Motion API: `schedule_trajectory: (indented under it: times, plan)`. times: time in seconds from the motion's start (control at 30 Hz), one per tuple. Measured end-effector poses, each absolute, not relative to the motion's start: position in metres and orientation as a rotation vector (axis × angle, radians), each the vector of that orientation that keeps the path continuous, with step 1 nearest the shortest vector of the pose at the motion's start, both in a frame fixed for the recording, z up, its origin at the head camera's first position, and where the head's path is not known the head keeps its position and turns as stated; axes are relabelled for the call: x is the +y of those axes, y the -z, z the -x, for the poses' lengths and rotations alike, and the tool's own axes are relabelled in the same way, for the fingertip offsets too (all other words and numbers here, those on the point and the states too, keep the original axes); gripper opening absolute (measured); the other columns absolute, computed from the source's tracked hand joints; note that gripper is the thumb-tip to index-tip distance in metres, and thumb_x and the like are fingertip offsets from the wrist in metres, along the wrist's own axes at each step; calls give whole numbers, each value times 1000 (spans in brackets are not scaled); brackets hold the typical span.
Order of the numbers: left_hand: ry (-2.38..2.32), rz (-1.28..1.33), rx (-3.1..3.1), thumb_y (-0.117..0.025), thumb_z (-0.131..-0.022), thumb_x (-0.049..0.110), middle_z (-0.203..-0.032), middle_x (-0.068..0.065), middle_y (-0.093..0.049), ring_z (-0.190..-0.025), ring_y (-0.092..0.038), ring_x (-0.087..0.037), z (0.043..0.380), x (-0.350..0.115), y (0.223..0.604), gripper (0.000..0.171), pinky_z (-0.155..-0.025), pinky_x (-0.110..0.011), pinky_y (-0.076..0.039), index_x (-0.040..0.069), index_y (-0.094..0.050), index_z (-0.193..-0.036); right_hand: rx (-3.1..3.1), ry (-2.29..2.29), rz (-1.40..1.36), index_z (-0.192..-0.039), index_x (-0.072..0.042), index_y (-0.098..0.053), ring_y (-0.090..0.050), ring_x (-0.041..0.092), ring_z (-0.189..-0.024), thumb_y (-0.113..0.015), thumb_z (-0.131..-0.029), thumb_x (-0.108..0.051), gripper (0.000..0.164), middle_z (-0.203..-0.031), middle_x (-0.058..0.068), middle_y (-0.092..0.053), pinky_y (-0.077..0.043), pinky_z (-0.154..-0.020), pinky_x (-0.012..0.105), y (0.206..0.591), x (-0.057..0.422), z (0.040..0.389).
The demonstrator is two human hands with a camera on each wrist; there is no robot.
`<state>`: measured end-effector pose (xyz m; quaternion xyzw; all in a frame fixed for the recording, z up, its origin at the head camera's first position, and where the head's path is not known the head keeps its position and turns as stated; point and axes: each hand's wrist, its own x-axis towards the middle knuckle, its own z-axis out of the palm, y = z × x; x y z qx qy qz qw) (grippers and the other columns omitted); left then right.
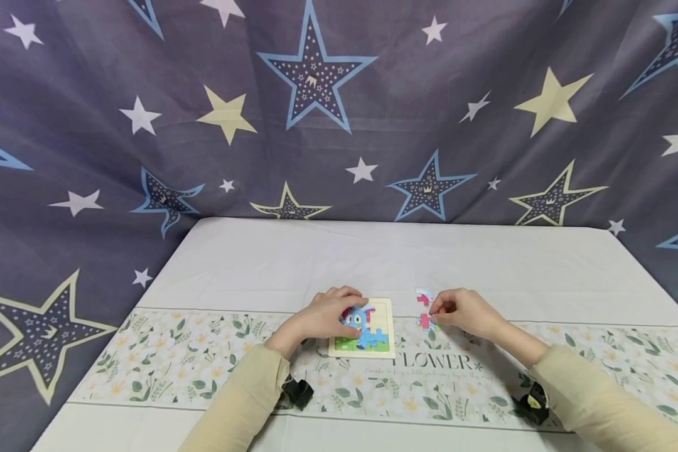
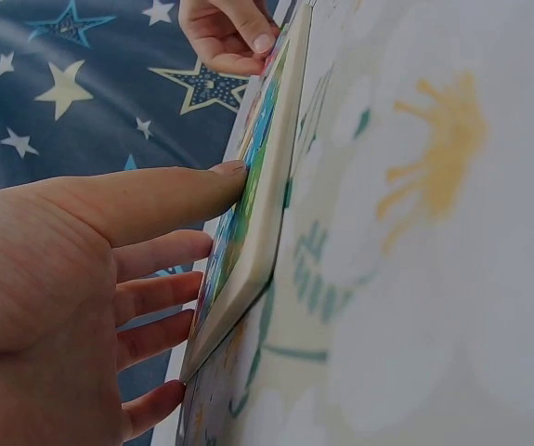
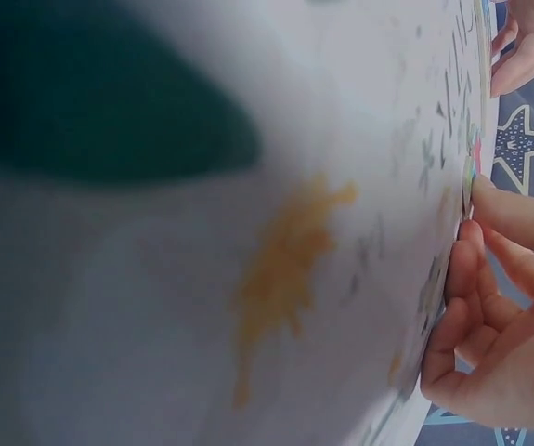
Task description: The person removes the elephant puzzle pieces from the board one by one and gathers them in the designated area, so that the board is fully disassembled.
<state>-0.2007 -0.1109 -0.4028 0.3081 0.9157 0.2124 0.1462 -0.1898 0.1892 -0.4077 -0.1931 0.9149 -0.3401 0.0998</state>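
A square jigsaw puzzle in a pale wooden frame [image 1: 392, 329] lies flat on the table, partly filled with a blue cartoon figure on green. My left hand [image 1: 330, 314] rests over its left side, thumb [image 2: 192, 192] laid straight on the picture and the other fingers spread along the edge. To the right of the frame, my right hand [image 1: 469, 312] pinches a pink puzzle piece [image 1: 424, 321] between thumb and fingers, low at the tabletop. Just beyond that piece lies another loose puzzle piece [image 1: 424, 295], pale with pink. The right fingertips partly cover the held piece.
A floral runner [image 1: 215, 358] printed with "FLOWER" crosses the white table [image 1: 271, 257]. Behind the table hangs a dark star-patterned cloth [image 1: 339, 157]. Black wrist cameras are strapped below both sleeves.
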Motion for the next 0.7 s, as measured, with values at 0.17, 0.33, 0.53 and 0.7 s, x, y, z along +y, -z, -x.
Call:
schedule_trajectory:
  times: [0.17,0.33,0.53,0.7]
  plan:
    - [-616,-884,2634,-66,-82,34,-139,-3,-38,-127,-33,-24,200,-111,403,60,-99,-48,-24,19,-45,-135,2718,1002,583,-83,-7,-65,-46,8,-57,-64,-85,-17,10,-68,-2,-57,-40,-53,23,408,189,190]
    - [-623,-884,2632,-67,-81,34,-139,-3,-38,-127,-33,-24,199,-111,404,60,-99,-48,-24,18,-45,-135,2712,1016,578,-83,-8,-65,-46,9,-58,-65,-83,-13,5,-68,-2,-56,-40,-53,22,410,189,190]
    - [-636,-881,2633,-67,-81,34,-139,-3,-38,-127,-33,-25,198,-112,404,60,-100,-48,-24,18,-46,-135,2719,1015,593,-84,-8,-65,-46,8,-58,-66,-83,-13,5,-68,-3,-56,-40,-54,23,411,189,190]
    - [-641,-882,2631,-67,-81,34,-139,-3,-38,-127,-32,-25,199,-111,403,60,-100,-48,-24,18,-46,-135,2727,1008,591,-83,-8,-65,-47,8,-58,-66,-83,-14,6,-68,-3,-57,-41,-54,22,411,190,190]
